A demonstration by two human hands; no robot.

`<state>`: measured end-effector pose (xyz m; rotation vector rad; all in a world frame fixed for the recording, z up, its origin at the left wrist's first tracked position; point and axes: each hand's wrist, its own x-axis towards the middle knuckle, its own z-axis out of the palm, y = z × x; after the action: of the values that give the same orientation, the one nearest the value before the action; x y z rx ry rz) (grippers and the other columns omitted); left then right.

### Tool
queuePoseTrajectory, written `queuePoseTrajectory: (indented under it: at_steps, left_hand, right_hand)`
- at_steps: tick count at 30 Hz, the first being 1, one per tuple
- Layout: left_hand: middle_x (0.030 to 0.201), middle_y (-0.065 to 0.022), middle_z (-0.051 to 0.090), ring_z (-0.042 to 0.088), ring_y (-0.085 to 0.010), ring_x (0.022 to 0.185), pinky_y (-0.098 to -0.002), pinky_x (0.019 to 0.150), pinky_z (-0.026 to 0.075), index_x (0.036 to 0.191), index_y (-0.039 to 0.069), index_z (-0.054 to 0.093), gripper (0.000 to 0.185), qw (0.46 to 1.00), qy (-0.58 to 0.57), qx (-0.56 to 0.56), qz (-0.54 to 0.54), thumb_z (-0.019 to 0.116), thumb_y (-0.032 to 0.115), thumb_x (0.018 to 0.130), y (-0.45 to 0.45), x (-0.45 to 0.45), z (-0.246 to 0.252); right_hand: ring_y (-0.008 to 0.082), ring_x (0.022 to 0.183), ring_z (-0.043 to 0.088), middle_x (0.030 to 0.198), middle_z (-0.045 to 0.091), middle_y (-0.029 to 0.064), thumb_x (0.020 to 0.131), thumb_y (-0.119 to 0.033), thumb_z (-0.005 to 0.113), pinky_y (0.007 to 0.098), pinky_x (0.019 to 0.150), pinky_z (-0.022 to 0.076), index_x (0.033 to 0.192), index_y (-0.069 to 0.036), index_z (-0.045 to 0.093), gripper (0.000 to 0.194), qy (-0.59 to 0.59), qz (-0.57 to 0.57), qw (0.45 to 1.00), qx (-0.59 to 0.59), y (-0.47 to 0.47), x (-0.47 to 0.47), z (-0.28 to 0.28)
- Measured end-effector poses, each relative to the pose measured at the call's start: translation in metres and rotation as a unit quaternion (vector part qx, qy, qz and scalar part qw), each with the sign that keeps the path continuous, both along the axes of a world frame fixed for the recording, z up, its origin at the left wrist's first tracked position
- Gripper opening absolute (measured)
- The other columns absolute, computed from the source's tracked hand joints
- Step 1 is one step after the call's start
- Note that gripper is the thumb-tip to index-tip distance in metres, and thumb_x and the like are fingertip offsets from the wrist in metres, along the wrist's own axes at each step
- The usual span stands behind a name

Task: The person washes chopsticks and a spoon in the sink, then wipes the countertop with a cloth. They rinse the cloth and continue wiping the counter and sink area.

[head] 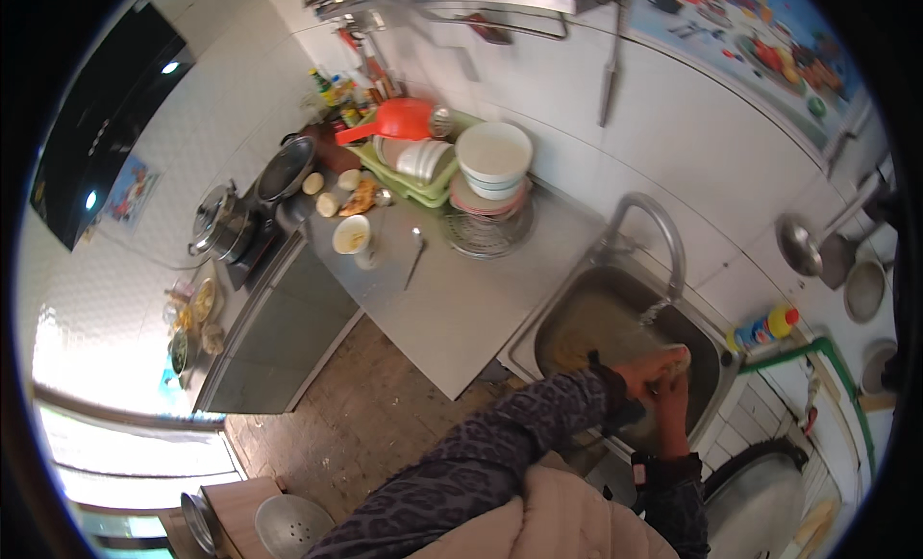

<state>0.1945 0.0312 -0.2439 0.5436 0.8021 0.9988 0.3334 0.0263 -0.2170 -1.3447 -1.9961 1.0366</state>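
My left hand (pixel 642 375) reaches in from the left over the stainless steel sink (pixel 525 353), its fingers bent. My right hand (pixel 672 411) comes up from below and meets it. Something small and pale (pixel 682 357) shows at the fingertips, blurred; which hand holds it cannot be told. A curved metal faucet (pixel 676 249) runs water just above the hands. Cloudy water (pixel 591 328) with yellowish bits lies in the basin. A dark thing beside my left wrist is mostly hidden.
A steel counter (pixel 461 321) left of the sink holds a spoon (pixel 414 256), a white cup (pixel 352 234), stacked bowls (pixel 494 152) and a green dish rack (pixel 411 188) with a red colander (pixel 404 119). A yellow-and-blue bottle (pixel 764 328) lies right of the sink. Ladles (pixel 799 245) hang at right.
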Motion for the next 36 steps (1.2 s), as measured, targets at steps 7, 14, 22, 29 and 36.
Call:
queuePoseTrajectory:
  at_steps: [7, 14, 22, 29, 36]
  left_hand:
    - [0.113, -0.0072, 0.054, 0.05, -0.022, 0.11, -0.0383, 0.088, 0.043, 0.12, 0.008, 0.054, 0.045, 0.773, 0.267, 0.551, -0.167, 0.066, 0.015, 0.078, 0.016, -0.054, 0.028]
    - [0.073, -0.0025, 0.058, 0.05, -0.0071, 0.055, -0.0194, 0.039, 0.029, 0.091, 0.008, 0.061, 0.016, 0.886, 0.173, -0.061, -0.426, 0.066, 0.019, 0.08, 0.027, -0.029, 0.08]
    - [0.079, -0.0196, 0.064, 0.062, -0.0322, 0.067, -0.042, 0.053, 0.047, 0.097, 0.001, 0.057, 0.026, 0.717, 0.565, 0.264, -0.311, 0.062, 0.014, 0.076, 0.01, -0.012, 0.007]
    - [0.08, -0.0184, 0.064, 0.063, -0.0367, 0.075, -0.0448, 0.061, 0.05, 0.107, 0.001, 0.051, 0.032, 0.596, 0.656, 0.357, -0.297, 0.058, 0.009, 0.077, -0.028, -0.037, -0.03]
    - [0.078, -0.0191, 0.063, 0.063, -0.0364, 0.072, -0.0439, 0.06, 0.05, 0.095, 0.001, 0.055, 0.023, 0.517, 0.671, 0.388, -0.364, 0.059, 0.009, 0.073, -0.031, -0.052, -0.028]
  right_hand:
    - [0.0384, 0.124, 0.039, 0.136, 0.037, 0.0215, 0.068, -0.018, 0.075, 0.0433, 0.098, 0.0388, 0.13, -0.005, 0.042, 0.071, -0.147, 0.098, 0.944, 0.28, -0.005, 0.016, 0.058]
    - [0.035, 0.097, 0.056, 0.113, 0.051, 0.0155, 0.074, -0.013, 0.064, 0.0409, 0.077, 0.0489, 0.126, -0.012, 0.047, 0.054, -0.169, 0.155, 0.94, 0.251, 0.016, 0.016, 0.034]
    - [0.0384, 0.074, 0.06, 0.087, 0.062, 0.0168, 0.077, -0.018, 0.059, 0.0451, 0.064, 0.0482, 0.108, -0.005, 0.054, 0.034, -0.284, 0.119, 0.949, 0.071, 0.006, -0.001, -0.007]
    - [0.0418, 0.08, 0.058, 0.086, 0.062, 0.0231, 0.076, -0.019, 0.057, 0.0479, 0.068, 0.0462, 0.094, 0.0, 0.057, 0.026, -0.167, 0.101, 0.975, -0.106, -0.024, -0.024, -0.05]
    - [0.0415, 0.083, 0.058, 0.087, 0.062, 0.0225, 0.078, -0.019, 0.057, 0.0473, 0.071, 0.0461, 0.092, -0.001, 0.06, 0.024, -0.106, 0.11, 0.979, -0.134, -0.035, -0.045, -0.088]
